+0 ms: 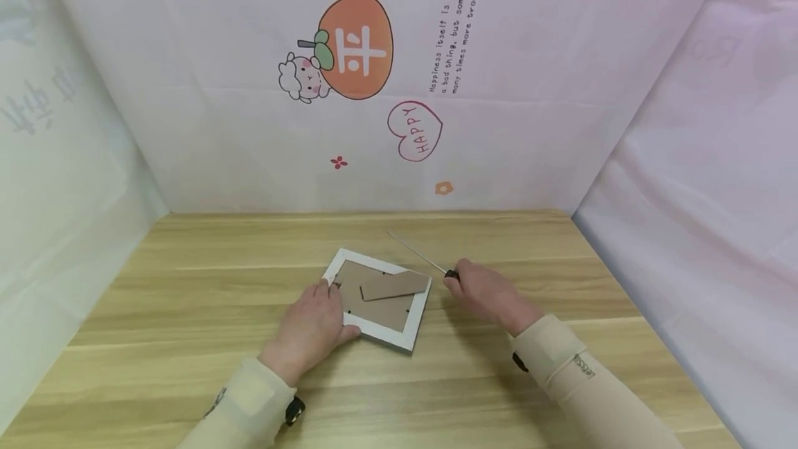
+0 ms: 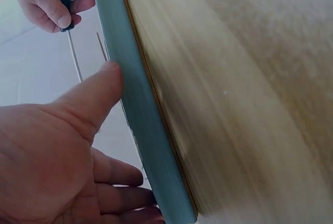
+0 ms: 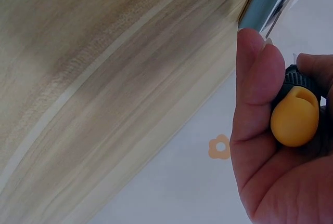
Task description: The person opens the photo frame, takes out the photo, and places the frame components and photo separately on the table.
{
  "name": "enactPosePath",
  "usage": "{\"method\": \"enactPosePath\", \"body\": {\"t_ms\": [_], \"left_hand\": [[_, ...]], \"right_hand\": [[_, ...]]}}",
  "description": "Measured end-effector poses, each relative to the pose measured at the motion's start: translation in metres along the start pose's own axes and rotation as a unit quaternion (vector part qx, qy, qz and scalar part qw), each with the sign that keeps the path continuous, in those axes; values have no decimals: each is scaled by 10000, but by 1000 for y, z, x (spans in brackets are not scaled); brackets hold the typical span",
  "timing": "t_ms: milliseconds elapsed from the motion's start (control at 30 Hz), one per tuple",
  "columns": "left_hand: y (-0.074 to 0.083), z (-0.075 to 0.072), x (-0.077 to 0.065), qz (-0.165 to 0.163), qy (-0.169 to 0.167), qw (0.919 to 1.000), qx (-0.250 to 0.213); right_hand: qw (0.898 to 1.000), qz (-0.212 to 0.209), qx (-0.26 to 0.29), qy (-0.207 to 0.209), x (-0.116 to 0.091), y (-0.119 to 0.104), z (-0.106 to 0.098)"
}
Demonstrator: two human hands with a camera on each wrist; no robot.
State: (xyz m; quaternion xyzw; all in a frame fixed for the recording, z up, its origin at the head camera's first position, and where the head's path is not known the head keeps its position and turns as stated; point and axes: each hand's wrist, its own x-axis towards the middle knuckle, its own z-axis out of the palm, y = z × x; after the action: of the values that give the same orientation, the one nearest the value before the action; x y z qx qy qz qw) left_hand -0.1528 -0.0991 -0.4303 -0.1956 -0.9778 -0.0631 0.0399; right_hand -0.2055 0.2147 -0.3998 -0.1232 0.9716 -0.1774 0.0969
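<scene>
A picture frame (image 1: pixel 380 333) lies face down on the wooden table, its white border around a brown backing board (image 1: pixel 374 312) with small dark tabs. A brown stand flap (image 1: pixel 394 286) slants across the board. At the frame's near-left corner my left hand (image 1: pixel 312 324) holds it, thumb along the near side and fingers over the left edge. In the left wrist view the thumb presses the frame's side (image 2: pixel 140 120). To the right of the frame, my right hand (image 1: pixel 489 294) grips a screwdriver (image 1: pixel 416 253) by its black and yellow handle (image 3: pixel 295 117); its long thin shaft points to the far left.
The table (image 1: pixel 206 296) has light wood grain. White printed cloth (image 1: pixel 249 151) stands behind it, with more cloth along the left and right sides. Both forearms wear pale sleeves (image 1: pixel 249 400) with dark straps at the wrists.
</scene>
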Motion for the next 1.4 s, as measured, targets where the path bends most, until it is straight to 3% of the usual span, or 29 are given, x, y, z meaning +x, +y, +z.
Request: {"method": "enactPosePath", "body": {"t_ms": [167,567,867,1400], "left_hand": [[6,2,-2,-101,171,9993,306],[16,-1,-5,-374,589,9973,216],[13,5,-3,-164,311,9993,-143],[18,6,-3,-191,85,9998,-68]], "right_hand": [[10000,-35,25,44,0,2,3],[10000,69,48,1,1,3,3],[10000,77,54,-1,0,5,3],[9998,-80,128,118,-2,7,3]]}}
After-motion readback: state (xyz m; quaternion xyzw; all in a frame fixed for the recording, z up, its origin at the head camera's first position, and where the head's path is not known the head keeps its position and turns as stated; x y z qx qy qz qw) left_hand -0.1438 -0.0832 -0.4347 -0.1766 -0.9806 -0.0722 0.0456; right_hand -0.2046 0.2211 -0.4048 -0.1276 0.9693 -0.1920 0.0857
